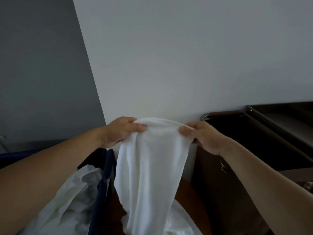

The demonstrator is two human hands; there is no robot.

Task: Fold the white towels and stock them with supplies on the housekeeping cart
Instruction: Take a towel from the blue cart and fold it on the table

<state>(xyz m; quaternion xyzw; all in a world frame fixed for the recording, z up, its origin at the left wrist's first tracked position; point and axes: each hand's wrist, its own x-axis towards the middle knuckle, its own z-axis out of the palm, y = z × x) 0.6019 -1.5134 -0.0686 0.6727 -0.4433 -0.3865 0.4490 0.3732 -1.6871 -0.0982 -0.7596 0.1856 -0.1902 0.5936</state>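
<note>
A white towel hangs in front of me, held up by its top edge. My left hand pinches the left end of that edge and my right hand pinches the right end, about a hand's width apart. The cloth drapes straight down and its lower part runs out of the frame. The dark housekeeping cart stands at the right, its top rail and shelves level with my right hand.
A dark blue linen bag holding crumpled white linen sits at lower left. A brown wooden surface shows behind the towel. A white wall fills the background, with a grey wall at the left.
</note>
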